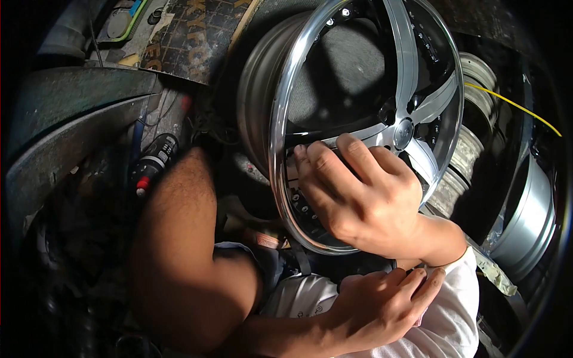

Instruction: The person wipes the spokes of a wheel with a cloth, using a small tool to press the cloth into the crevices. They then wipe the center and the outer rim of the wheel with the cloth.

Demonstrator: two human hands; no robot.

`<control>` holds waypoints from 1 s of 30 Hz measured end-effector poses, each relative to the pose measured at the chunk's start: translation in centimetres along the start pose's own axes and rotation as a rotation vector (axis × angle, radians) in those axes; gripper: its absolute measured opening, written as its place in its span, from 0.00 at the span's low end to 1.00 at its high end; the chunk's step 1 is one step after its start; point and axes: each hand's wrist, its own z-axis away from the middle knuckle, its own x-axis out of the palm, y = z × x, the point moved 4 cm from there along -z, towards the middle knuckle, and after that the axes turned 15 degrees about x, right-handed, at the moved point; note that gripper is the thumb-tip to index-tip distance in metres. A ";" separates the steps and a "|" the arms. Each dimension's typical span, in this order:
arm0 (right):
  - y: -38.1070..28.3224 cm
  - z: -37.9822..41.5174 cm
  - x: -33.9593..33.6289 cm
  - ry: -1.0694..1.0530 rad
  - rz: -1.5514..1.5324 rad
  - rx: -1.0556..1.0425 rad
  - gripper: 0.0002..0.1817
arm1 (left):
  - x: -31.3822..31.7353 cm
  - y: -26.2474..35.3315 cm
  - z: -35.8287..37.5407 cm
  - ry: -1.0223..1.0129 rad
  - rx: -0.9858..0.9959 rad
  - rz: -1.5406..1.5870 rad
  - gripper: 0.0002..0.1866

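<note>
A large alloy wheel (403, 65) with silver spokes, dark recesses and a polished rim stands tilted before me. My right hand (364, 191) is over its lower left part, fingers bent and closed near a spoke; what they hold, if anything, is hidden. Lower down, my left hand (388, 304) lies across my white shirt by the right sleeve, its fingers curled. A small pinkish edge shows under that hand, too hidden to name.
A dark bottle with a red cap (156, 160) lies at the left, beside my bent bare leg (179, 238). More rims (525, 221) stand at the right, near a yellow cable (516, 104). A printed board (188, 42) and green-edged tray (136, 22) are at the top left.
</note>
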 end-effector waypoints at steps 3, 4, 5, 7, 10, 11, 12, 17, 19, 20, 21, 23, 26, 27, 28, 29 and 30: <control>-0.1 -0.1 -0.2 -0.041 0.015 0.000 0.19 | 0.3 0.1 0.4 0.044 0.030 -0.003 0.24; 0.0 -0.1 0.0 -0.018 0.005 0.008 0.17 | 0.2 0.2 0.4 0.050 0.036 0.001 0.23; 0.1 -0.1 0.1 0.005 -0.005 0.016 0.15 | 0.0 0.3 0.4 0.042 0.037 0.011 0.23; 1.0 0.0 1.0 0.058 -0.125 0.080 0.11 | -0.2 0.6 0.2 0.028 0.032 0.032 0.23; 3.2 0.4 1.0 0.045 -0.463 0.237 0.11 | 0.1 0.8 0.5 -0.019 0.011 0.060 0.24; 4.4 0.8 0.9 0.031 -0.596 0.290 0.12 | 0.2 0.8 0.6 -0.033 0.019 0.059 0.24; 5.6 1.8 0.9 0.027 -0.770 0.381 0.17 | 0.0 0.7 0.6 -0.049 0.025 0.055 0.24; 6.9 6.4 1.3 0.004 -0.946 0.697 0.11 | 0.2 0.7 0.5 -0.097 0.043 0.061 0.24; 6.4 7.0 1.4 0.010 -0.868 0.648 0.15 | 0.2 0.8 0.5 -0.120 0.048 0.060 0.24; 6.0 6.6 1.0 0.021 -0.779 0.609 0.17 | 0.0 0.8 0.6 -0.131 0.046 0.056 0.24; 5.6 6.1 0.7 0.029 -0.689 0.569 0.19 | 0.0 0.7 0.6 -0.134 0.044 0.054 0.25; 5.2 5.7 1.0 0.081 -0.570 0.478 0.20 | 0.1 0.8 0.7 -0.139 0.042 0.055 0.25; 4.7 5.3 1.4 0.160 -0.342 0.318 0.19 | 0.3 0.9 0.7 -0.145 0.043 0.063 0.25; 4.5 5.2 1.6 0.165 -0.301 0.299 0.19 | 0.6 1.0 0.6 -0.143 0.045 0.071 0.25; 4.4 5.1 1.7 0.170 -0.262 0.278 0.19 | 0.7 1.0 0.6 -0.145 0.044 0.074 0.25; 4.2 5.0 1.8 0.182 -0.240 0.272 0.18 | 0.8 1.0 0.5 -0.148 0.046 0.078 0.25; 4.1 4.8 1.9 0.194 -0.219 0.266 0.18 | 0.9 1.1 0.5 -0.147 0.049 0.080 0.25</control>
